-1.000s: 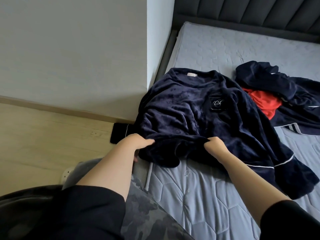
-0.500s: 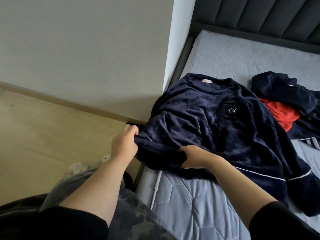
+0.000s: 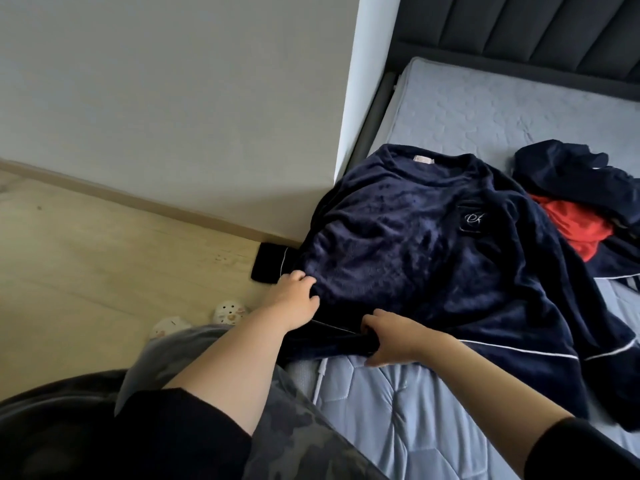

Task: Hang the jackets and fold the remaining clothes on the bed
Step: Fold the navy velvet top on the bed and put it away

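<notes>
A navy fleece top (image 3: 415,251) with a white chest emblem and white piping lies spread face up on the grey quilted bed (image 3: 485,109), collar toward the headboard. Its left side hangs over the bed's edge. My left hand (image 3: 294,296) grips the fabric at that left edge, fingers curled into it. My right hand (image 3: 391,336) is closed on the bottom hem near the white piping. To the right lies a second heap of navy clothes (image 3: 571,174) with a red garment (image 3: 575,226) in it.
A white wall corner (image 3: 346,133) stands right beside the bed's left side. A dark cuff with white piping (image 3: 270,268) rests on the wooden floor (image 3: 104,271). White slippers (image 3: 228,313) are on my feet. The dark padded headboard (image 3: 536,36) is at the back.
The view has shifted left. My left hand moved up the top's left edge and my right hand slid left along the hem, pulling the lower part flatter.
</notes>
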A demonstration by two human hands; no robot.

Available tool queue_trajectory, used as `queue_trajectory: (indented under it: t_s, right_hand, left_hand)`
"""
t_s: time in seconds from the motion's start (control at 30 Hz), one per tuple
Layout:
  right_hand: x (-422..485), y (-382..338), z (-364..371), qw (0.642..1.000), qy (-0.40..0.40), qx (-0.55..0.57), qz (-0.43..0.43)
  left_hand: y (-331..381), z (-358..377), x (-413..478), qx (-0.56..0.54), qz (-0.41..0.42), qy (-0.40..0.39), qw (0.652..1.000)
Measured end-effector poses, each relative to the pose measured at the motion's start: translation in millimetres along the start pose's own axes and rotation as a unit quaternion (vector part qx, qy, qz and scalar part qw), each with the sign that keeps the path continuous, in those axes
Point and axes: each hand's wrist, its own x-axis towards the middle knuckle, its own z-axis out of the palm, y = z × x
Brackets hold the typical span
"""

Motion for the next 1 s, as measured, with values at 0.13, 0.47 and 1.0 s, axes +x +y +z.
queue_trajectory:
  t_s: [0.13,0.47,1.0]
  right_hand:
    - [-17.7,11.9,22.0,0.98,0.123,-0.153,-0.02]
    - [-101.9,117.9,45.3,0.902,0.354,-0.168,0.181]
    - [-101.6,204.3,-19.3,0.496,0.198,0.798,0.28]
  left_hand:
    - [44.9,8.3,-6.6,0.093,0.252,0.039,0.963]
    - [148.5,54.0,-5.1,0.299,0.373,0.023,0.878]
    - [198.2,58.5,51.9,-0.134,0.157,-0.053,0.977]
